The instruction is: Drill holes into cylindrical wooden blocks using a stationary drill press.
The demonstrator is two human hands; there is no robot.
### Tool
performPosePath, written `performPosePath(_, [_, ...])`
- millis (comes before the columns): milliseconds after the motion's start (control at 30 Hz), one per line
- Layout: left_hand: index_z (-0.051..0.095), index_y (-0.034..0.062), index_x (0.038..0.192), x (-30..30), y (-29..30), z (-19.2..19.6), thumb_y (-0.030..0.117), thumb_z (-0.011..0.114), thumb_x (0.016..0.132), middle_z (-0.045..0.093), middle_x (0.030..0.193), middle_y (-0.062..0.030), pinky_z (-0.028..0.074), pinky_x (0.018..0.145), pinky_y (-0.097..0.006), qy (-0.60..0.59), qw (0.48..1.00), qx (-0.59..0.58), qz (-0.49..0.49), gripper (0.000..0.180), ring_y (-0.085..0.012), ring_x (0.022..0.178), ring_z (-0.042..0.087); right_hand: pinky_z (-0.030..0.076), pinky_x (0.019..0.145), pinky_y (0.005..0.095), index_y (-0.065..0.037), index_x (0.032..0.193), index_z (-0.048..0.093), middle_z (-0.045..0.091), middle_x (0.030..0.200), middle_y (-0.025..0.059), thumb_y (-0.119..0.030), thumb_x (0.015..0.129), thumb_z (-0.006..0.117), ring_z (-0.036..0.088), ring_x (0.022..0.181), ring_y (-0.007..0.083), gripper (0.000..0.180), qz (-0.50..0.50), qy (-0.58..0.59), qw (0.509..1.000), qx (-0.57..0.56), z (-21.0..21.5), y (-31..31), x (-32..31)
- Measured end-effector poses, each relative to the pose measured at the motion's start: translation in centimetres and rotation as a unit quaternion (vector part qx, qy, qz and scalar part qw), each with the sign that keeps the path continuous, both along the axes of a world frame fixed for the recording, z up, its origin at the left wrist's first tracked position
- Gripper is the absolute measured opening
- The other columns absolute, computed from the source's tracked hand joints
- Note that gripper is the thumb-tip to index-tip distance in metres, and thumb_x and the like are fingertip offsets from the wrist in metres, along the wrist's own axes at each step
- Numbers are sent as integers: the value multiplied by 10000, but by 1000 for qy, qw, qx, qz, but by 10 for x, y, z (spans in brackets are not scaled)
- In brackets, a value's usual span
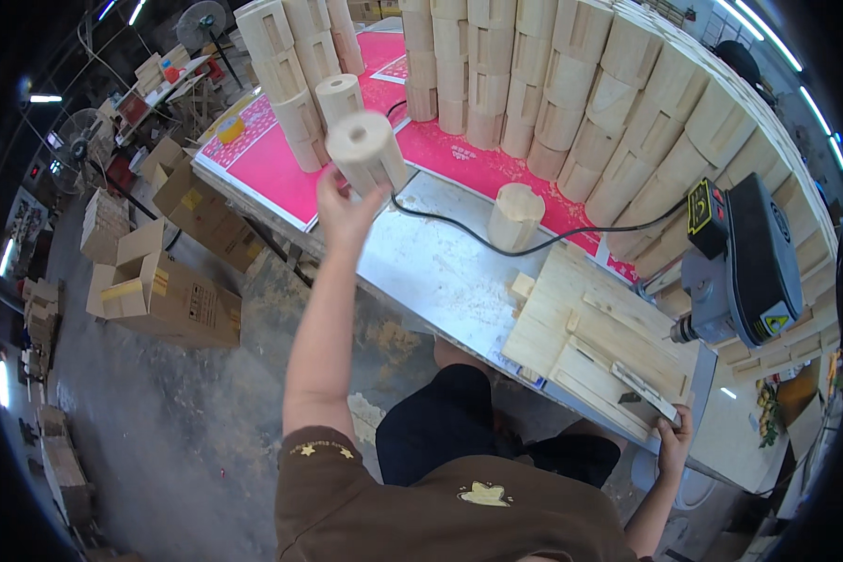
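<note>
wooden cylinder [372, 159] gripped over desk [412, 258]

the person's left hand [346, 214] clasps the pale cylinder near a pink sheet [244, 155], while the right hand [672, 440] holds the end of a metal bar [643, 388] on a wooden board [551, 304]. a second cylinder [515, 214] stands beside a black cable [454, 223], near stacked wooden cylinders [571, 75].

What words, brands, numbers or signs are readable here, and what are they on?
No wording can be read with certainty.
Black-and-grey drilling machine: a yellow triangular warning sign; any words too small.
Black switch box with a red button: yellow label, too small to read.
Nearer open brown cardboard box: dark print, too blurred.
Brown cloth sleeve: tiny lettering above yellow stars, too small.
Pink-and-white printed sheet: pale marks, too blurred.
</note>
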State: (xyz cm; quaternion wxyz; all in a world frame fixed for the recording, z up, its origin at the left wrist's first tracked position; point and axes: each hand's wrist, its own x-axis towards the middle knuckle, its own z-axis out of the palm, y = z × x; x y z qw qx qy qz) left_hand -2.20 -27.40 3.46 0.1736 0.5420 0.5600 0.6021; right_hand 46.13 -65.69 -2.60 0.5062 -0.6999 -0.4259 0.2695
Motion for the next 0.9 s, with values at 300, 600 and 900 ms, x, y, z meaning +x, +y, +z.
performPosePath(300, [555, -68, 1044, -50, 167, 80, 307, 831, 556, 643, 961, -178, 500, 754, -347, 119, 978, 53, 163, 674, -263, 849, 638, 393, 728, 230, -53, 933, 562, 543, 874, -7, -102, 719, 691, 495, 809, 98, 254, -32, 61, 998, 9, 14, 6, -17])
performPosePath(600, [581, -43, 1046, -55, 219, 68, 365, 819, 517, 624, 1027, -203, 477, 847, -382, 156, 957, -36, 243, 709, -318, 967, 605, 398, 755, 240, -70, 953, 551, 550, 900, -12, -113, 720, 684, 495, 844, 95, 273, -49, 54, 996, -43, 21, 2, -21])
performPosePath(900, [395, -27, 1254, -52, 215, 63, 378, 769, 622, 444, 1236, -242, 372, 970, -422, 182, 950, -49, 248, 839, -363, 1148, 439, 403, 784, 255, -34, 915, 576, 585, 901, 29, -73, 708, 695, 525, 857, 126, 242, -52, 37, 997, -38, 20, 6, -21])
